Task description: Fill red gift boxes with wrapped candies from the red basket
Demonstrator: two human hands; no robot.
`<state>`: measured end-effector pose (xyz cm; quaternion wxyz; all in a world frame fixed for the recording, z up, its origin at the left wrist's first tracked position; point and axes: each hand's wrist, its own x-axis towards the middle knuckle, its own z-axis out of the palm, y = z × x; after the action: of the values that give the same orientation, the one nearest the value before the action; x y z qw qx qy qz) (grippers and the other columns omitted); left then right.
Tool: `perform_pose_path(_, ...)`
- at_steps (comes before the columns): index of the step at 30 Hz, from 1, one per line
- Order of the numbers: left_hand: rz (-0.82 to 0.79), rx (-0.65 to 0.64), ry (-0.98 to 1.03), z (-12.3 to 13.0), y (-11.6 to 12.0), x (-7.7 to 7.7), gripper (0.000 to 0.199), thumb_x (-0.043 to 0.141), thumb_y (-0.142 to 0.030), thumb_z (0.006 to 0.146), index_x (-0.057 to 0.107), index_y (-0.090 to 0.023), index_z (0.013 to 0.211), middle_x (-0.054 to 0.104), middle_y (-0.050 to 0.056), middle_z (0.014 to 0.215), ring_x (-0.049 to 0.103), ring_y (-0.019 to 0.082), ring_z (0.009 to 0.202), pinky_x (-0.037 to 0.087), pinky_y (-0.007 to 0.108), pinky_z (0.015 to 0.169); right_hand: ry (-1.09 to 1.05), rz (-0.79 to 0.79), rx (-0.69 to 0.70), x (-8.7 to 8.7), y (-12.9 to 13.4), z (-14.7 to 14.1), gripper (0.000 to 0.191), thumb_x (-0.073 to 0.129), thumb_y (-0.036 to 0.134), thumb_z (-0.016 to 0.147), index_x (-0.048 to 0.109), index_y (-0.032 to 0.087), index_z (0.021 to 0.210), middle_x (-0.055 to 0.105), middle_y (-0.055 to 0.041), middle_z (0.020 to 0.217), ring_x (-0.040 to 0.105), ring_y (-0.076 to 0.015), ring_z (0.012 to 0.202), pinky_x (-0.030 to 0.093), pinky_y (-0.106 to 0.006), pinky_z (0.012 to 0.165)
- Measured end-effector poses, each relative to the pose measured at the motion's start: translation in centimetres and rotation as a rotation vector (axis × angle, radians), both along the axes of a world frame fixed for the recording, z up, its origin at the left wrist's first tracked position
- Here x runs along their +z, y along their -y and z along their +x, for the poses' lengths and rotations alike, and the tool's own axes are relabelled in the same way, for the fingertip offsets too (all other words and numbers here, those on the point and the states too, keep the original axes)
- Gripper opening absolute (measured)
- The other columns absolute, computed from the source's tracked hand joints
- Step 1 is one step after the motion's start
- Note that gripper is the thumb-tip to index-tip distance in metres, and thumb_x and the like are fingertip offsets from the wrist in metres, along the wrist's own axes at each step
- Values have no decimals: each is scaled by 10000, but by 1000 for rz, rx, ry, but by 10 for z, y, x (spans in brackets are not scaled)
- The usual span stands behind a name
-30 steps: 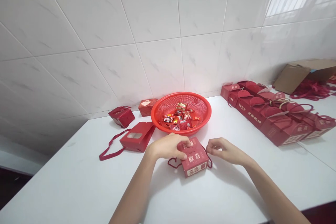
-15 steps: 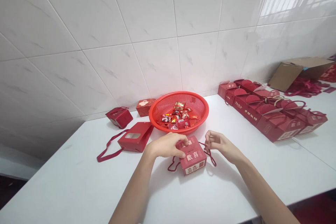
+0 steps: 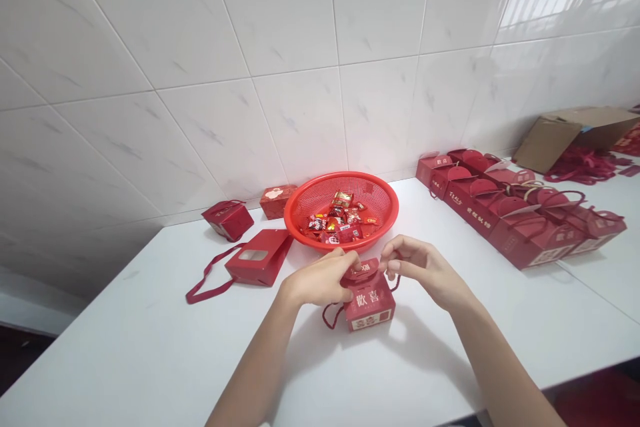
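A small red box [image 3: 370, 303] with pale lettering stands on the white table below the basket, its top flaps partly raised. My left hand [image 3: 323, 278] grips the flaps from the left, thumb in front and fingers behind. At the box's upper right corner, my right hand [image 3: 417, 267] has its thumb and index finger pinched close together by the dark red cord. One cord loop [image 3: 331, 315] hangs at the left side of the box; another [image 3: 395, 282] shows at the right, partly hidden by my fingers.
A red basket [image 3: 390, 203] holds wrapped candies [image 3: 345, 217]. Left of it lie a windowed red box [image 3: 260, 260] with a ribbon, a dark red box [image 3: 229, 221] and a patterned box [image 3: 277, 201]. Rows of red boxes [image 3: 485, 207] and an open carton [image 3: 550, 140] stand right.
My right hand has moved left and up, closer to the top of the box. The flaps now stand up more, and the right cord has been drawn up toward the top.
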<state>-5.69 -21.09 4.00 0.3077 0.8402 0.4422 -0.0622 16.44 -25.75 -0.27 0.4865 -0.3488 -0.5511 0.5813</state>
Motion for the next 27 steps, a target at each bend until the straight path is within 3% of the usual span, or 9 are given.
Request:
perform_pose_path(6, 14, 99, 272, -4, 3, 6, 325, 584, -134, 684, 575, -220, 997, 606, 49, 1111, 632, 196, 784, 454, 275, 622, 299, 192, -164, 15, -3, -5, 208, 660, 404, 888, 659, 197, 895, 689, -48, 867, 628, -189, 803, 505, -343, 771)
perform_pose_path(9, -129, 225, 523, -3, 0, 10, 330, 606, -146, 699, 561, -218, 1018, 623, 39, 1139, 612, 131, 660, 447, 260, 592, 338, 228, -251, 20, -3, -4, 203, 646, 401, 886, 659, 198, 887, 707, -53, 877, 641, -194, 791, 508, -343, 752)
perform_pose_path(12, -284, 330, 717, 0, -2, 10, 372, 662, -154, 703, 568, -216, 1058, 640, 29, 1081, 647, 125, 667, 488, 275, 654, 359, 251, -281, 24, -3, -5, 195, 635, 393, 887, 661, 201, 869, 716, -54, 877, 650, -198, 796, 510, -335, 733)
perform_pose_path(15, -355, 389, 821, 4, -5, 9, 423, 703, -144, 697, 583, -205, 1099, 648, 35, 1044, 654, 120, 643, 507, 292, 672, 388, 273, -277, 28, -1, -7, 197, 618, 389, 894, 659, 201, 848, 704, -40, 825, 636, -187, 760, 507, -329, 725)
perform_pose_path(18, -421, 401, 902, 3, -7, 10, 458, 752, -151, 680, 603, -197, 1110, 618, 85, 1194, 622, 84, 594, 516, 293, 631, 387, 280, -301, 29, -1, -8, 206, 623, 397, 889, 653, 202, 832, 688, -29, 793, 618, -178, 725, 508, -330, 724)
perform_pose_path(20, -452, 401, 988, 1, -8, 13, 475, 783, -189, 690, 609, -207, 1131, 575, 108, 1288, 637, 95, 664, 548, 305, 657, 374, 281, -321, 29, -1, -7, 212, 638, 409, 880, 653, 204, 828, 683, -31, 793, 614, -180, 723, 510, -334, 725)
perform_pose_path(23, -458, 371, 1109, -3, -6, 19, 478, 795, -265, 723, 606, -223, 1160, 533, 120, 1362, 670, 200, 955, 588, 380, 814, 364, 279, -316, 29, -1, -6, 216, 647, 422, 880, 664, 212, 832, 692, -41, 800, 624, -194, 744, 510, -343, 729)
perform_pose_path(27, -424, 271, 1188, 0, 3, 23, 453, 781, -339, 741, 609, -214, 1141, 539, 139, 1389, 586, 317, 1210, 559, 455, 932, 392, 250, -293, 28, 2, -12, 217, 656, 424, 873, 686, 216, 821, 736, -58, 860, 635, -208, 771, 504, -346, 731)
